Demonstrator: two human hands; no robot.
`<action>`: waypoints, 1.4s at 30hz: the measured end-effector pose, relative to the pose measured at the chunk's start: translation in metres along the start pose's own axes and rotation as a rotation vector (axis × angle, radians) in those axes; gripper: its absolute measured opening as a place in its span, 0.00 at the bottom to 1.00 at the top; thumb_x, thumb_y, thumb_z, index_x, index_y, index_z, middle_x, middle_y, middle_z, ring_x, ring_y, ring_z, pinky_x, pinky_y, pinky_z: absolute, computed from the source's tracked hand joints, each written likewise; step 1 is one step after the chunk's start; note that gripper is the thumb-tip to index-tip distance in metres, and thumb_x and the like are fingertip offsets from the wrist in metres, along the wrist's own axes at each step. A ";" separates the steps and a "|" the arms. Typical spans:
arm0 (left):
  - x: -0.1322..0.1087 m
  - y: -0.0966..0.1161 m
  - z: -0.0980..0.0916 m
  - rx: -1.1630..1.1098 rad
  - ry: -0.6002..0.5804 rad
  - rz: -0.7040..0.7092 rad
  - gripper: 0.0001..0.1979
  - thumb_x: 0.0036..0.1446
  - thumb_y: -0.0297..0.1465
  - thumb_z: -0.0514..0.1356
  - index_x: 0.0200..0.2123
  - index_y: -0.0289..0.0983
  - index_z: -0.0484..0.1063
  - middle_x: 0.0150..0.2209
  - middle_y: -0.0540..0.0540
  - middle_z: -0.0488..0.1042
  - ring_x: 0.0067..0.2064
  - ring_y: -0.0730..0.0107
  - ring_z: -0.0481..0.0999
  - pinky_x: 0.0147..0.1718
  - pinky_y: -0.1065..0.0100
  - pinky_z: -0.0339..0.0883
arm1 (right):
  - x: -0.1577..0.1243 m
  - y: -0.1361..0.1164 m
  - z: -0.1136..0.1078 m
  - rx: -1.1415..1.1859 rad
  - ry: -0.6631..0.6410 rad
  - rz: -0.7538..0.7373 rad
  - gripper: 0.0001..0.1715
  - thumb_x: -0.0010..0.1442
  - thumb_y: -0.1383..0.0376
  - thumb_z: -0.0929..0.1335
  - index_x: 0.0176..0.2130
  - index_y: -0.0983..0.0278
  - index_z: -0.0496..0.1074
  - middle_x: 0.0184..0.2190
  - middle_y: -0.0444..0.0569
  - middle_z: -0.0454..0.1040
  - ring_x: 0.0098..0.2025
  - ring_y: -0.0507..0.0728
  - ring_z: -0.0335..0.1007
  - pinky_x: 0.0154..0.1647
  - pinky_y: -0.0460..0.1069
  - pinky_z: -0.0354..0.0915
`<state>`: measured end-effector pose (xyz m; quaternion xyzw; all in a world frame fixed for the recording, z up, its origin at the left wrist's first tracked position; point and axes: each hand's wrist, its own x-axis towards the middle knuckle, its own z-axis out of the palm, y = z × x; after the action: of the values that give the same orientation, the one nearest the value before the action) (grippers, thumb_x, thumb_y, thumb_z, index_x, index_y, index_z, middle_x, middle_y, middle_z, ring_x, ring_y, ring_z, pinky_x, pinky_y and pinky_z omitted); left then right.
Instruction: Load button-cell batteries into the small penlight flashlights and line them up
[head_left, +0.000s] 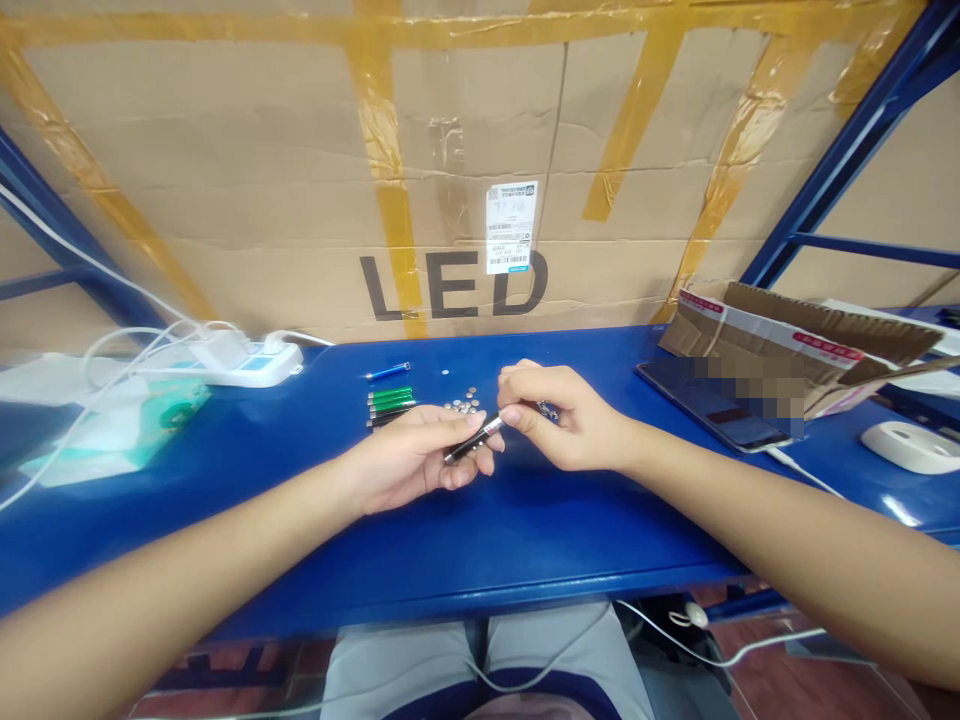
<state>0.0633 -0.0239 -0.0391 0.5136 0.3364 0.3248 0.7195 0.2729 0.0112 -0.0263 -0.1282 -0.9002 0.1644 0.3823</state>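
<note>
A short black penlight-like tube [466, 448] with a silver end and a small label is held over the front half of the blue table. My left hand [420, 445] is closed round its black body, thumb on top. At the silver upper end, my right hand [566, 415] is closed in a pinch; any small piece between those fingertips is hidden. Beyond my hands lie several small round button cells [466, 404]. To their left sit several green tubes [391, 398], a blue tube [388, 371] and a black tube [390, 413]. Small shiny metal parts [549, 411] show partly behind my right hand.
A large cardboard box [300, 200] marked LED stands behind the blue table [510, 540]. At left are a white power strip [262, 365] with cables and a green-white packet [127, 430]. An open carton [787, 345], a phone [712, 405] and a white mouse [911, 446] lie right.
</note>
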 end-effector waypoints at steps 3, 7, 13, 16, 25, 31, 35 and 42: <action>0.000 0.000 0.000 0.176 0.074 0.083 0.16 0.58 0.44 0.65 0.34 0.35 0.82 0.30 0.43 0.81 0.23 0.75 0.71 0.22 0.72 0.66 | 0.001 0.001 0.004 0.102 0.028 0.145 0.20 0.69 0.57 0.63 0.26 0.62 0.66 0.23 0.43 0.67 0.26 0.51 0.60 0.30 0.48 0.57; -0.004 -0.003 -0.002 0.768 0.238 0.369 0.15 0.64 0.40 0.60 0.35 0.35 0.81 0.27 0.45 0.81 0.25 0.69 0.78 0.28 0.68 0.74 | 0.002 0.004 0.011 0.256 0.016 0.409 0.22 0.64 0.53 0.67 0.24 0.64 0.67 0.19 0.40 0.63 0.22 0.49 0.56 0.25 0.46 0.54; -0.007 -0.010 -0.012 1.666 0.243 0.977 0.12 0.67 0.29 0.56 0.46 0.32 0.78 0.40 0.40 0.83 0.37 0.60 0.83 0.37 0.63 0.77 | 0.002 0.012 0.017 0.695 -0.117 0.868 0.24 0.55 0.50 0.73 0.22 0.65 0.69 0.13 0.43 0.68 0.17 0.49 0.62 0.24 0.46 0.58; -0.007 -0.009 -0.014 1.742 0.244 1.047 0.11 0.67 0.28 0.56 0.46 0.31 0.77 0.41 0.40 0.83 0.38 0.60 0.83 0.37 0.63 0.77 | 0.002 0.014 0.016 0.836 -0.112 0.977 0.21 0.52 0.52 0.75 0.23 0.66 0.70 0.14 0.44 0.70 0.17 0.49 0.64 0.21 0.45 0.57; -0.004 0.001 -0.009 1.457 0.354 0.848 0.07 0.63 0.31 0.61 0.41 0.36 0.78 0.38 0.47 0.83 0.37 0.68 0.81 0.39 0.70 0.73 | 0.010 0.004 0.012 0.728 -0.068 0.867 0.25 0.61 0.50 0.70 0.23 0.65 0.68 0.16 0.43 0.69 0.18 0.48 0.62 0.21 0.44 0.58; 0.001 0.007 -0.019 1.406 0.400 0.737 0.08 0.62 0.34 0.62 0.40 0.38 0.79 0.39 0.47 0.82 0.38 0.68 0.80 0.40 0.69 0.72 | 0.010 0.006 0.009 0.650 -0.066 0.885 0.25 0.69 0.54 0.63 0.24 0.65 0.67 0.17 0.44 0.69 0.19 0.48 0.62 0.23 0.44 0.60; 0.005 0.012 -0.032 1.371 0.493 0.767 0.08 0.60 0.36 0.64 0.38 0.38 0.79 0.39 0.47 0.82 0.38 0.68 0.80 0.39 0.70 0.73 | 0.009 0.008 0.010 0.586 -0.061 0.851 0.22 0.68 0.56 0.63 0.26 0.65 0.68 0.20 0.43 0.70 0.21 0.48 0.62 0.25 0.45 0.60; 0.009 0.022 -0.055 1.422 0.586 0.671 0.11 0.61 0.39 0.62 0.40 0.40 0.80 0.42 0.47 0.82 0.42 0.64 0.80 0.43 0.66 0.72 | 0.003 0.012 0.014 0.110 -0.149 0.659 0.16 0.67 0.60 0.63 0.29 0.63 0.69 0.25 0.44 0.74 0.28 0.52 0.68 0.32 0.48 0.63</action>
<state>0.0208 0.0182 -0.0332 0.8124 0.4638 0.3522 -0.0272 0.2621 0.0207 -0.0387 -0.3789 -0.8257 0.3362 0.2484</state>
